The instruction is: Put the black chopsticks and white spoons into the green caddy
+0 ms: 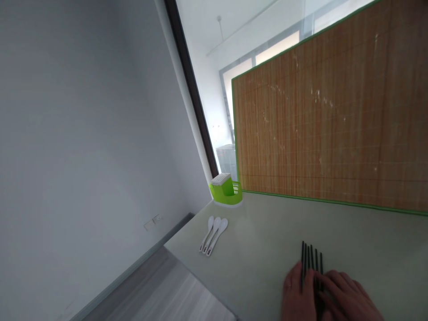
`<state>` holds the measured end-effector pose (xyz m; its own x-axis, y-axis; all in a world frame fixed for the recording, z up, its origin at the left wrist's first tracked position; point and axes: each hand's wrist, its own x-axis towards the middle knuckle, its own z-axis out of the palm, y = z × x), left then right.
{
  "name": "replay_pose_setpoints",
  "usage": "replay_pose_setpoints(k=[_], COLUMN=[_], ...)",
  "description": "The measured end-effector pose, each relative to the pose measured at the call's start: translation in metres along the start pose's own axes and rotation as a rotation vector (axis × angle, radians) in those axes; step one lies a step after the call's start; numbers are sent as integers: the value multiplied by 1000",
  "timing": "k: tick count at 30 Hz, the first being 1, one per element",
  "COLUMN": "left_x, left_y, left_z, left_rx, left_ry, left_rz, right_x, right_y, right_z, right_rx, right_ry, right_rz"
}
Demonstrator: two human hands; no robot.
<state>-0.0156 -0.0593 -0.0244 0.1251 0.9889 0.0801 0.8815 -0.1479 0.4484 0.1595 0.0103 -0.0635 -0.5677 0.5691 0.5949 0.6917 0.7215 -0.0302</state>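
Observation:
Several dark chopsticks [311,256] lie side by side on the pale table, their tips pointing away from me. My left hand [298,292] is closed around their left side near the table's front. From the right, my right hand [346,294] presses against the same chopsticks, its fingers bent and close to the left hand's. The lower ends of the chopsticks are hidden by both hands. Three white spoons [214,234] rest next to each other farther left, bowls away from me. Neither hand touches them.
A green and white utensil basket [225,191] stands at the table's far left corner. Behind the table [261,223] rises a brown bamboo mat [327,116] with green edging. The table's left edge borders the floor and a grey wall.

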Motion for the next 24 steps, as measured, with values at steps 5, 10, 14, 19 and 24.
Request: replay_pose_setpoints(k=[5,10,14,19,24], left_x=[14,25,22,28,32], left_y=[-76,-170,-209,-218,-212], left_z=[-90,-138,-143,-142,-145], left_rx=[299,600,638,626,616], left_ry=[307,324,207,109,62], left_rz=[-282,-623,-717,-722,-700], right_x=[2,-1,1,4,5], right_y=[-1,3,1,-4,-7], right_z=[-2,4,1,-9,-12], right_rx=[4,36,45,70,92], right_ry=[4,10,32,2,-31], right_rz=[13,37,46,80,117])
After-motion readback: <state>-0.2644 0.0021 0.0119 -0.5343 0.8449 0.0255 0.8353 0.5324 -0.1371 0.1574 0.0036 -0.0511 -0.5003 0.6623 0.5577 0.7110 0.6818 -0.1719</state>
